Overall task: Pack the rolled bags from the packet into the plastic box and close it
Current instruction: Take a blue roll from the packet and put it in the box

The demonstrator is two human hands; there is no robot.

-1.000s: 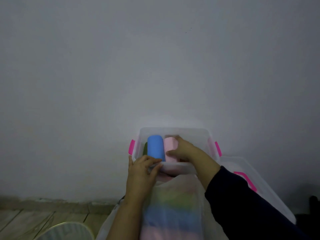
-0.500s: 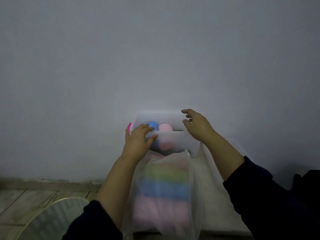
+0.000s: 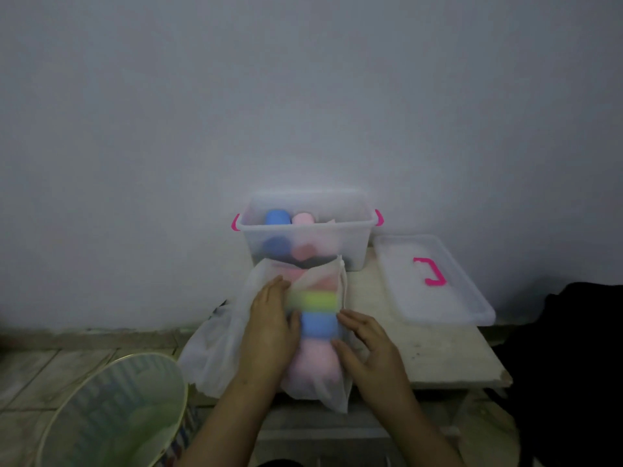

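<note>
A clear plastic box point(image 3: 350, 246) with pink clips stands open against the wall, with a blue roll point(image 3: 277, 218) and a pink roll point(image 3: 302, 218) upright inside. In front of it lies a translucent white packet point(image 3: 332, 387) holding pink, green and blue rolls in a stack. My left hand point(image 3: 271, 326) lies flat on the packet's left side. My right hand point(image 3: 369, 345) touches its right side beside the blue roll point(image 3: 319, 325), fingers spread. The box lid point(image 3: 435, 298) with a pink handle lies flat to the right.
Everything sits on a small pale table point(image 3: 448, 352) against a white wall. A round wire basket point(image 3: 111, 412) stands on the tiled floor at the lower left. Dark cloth point(image 3: 573, 348) fills the right edge.
Both hands have left the box rim and come back down onto the packet. The view has tipped down, showing the lid and more of the table.
</note>
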